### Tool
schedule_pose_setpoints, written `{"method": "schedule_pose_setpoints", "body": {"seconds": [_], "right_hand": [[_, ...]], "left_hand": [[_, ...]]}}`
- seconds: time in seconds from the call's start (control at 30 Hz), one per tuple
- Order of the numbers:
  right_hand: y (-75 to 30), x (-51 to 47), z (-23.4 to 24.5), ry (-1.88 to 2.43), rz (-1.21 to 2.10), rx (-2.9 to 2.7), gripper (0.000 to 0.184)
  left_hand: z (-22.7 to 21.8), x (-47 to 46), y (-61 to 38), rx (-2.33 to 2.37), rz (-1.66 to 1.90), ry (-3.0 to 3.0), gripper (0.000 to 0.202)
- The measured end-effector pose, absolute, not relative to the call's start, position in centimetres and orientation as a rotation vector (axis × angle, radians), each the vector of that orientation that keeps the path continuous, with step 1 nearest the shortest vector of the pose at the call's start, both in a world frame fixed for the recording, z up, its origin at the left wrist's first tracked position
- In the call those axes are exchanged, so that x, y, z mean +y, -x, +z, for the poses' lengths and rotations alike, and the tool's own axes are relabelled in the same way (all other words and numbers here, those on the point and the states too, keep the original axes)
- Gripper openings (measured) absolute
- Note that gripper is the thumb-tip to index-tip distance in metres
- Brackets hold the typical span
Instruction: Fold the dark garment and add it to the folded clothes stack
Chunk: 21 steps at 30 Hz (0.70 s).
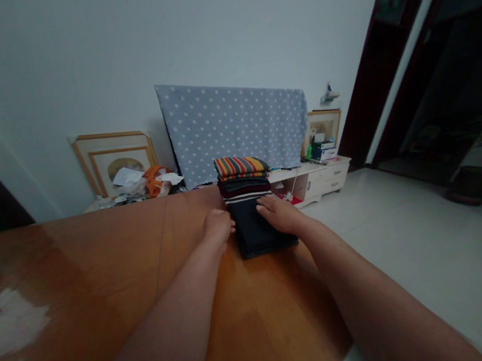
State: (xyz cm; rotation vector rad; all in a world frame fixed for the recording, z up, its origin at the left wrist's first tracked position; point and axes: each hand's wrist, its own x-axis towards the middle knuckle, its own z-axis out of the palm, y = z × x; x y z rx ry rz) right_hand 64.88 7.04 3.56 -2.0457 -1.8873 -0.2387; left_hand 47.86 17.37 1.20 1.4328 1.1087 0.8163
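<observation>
I have my left hand (218, 225) curled loosely against the left side of the stack of folded clothes (249, 203) at the wooden table's (99, 270) far edge, while my right hand (279, 214) lies flat, fingers together, on its dark front, steadying it.

- One view only, from the person's head, looking forward and down along both forearms.
- Close over the wooden table (99, 270); the wall (154, 35) stands farther off.
- Frame edges darken and seem bent, perhaps lens distortion.
</observation>
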Motion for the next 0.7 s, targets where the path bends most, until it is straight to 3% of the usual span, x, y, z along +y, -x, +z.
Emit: {"method": "schedule_pose_setpoints", "body": {"seconds": [0.37, 0.57, 0.7], "right_hand": [[-64.4, 7.0, 3.5, 2.132, -0.216, -1.96, 0.047], [-62.9, 6.4, 3.3, 2.209, -0.133, -1.978, 0.054], [-63.0, 6.5, 3.4, 2.191, -0.104, -1.972, 0.054]], "left_hand": [[3.3, 17.4, -45.3, 0.905, 0.157, -1.601, 0.006], [3.1, 18.6, -45.5, 1.155, 0.706, -1.76, 0.008], [3.0, 17.7, -46.9, 0.941, 1.143, -1.949, 0.011]]}}
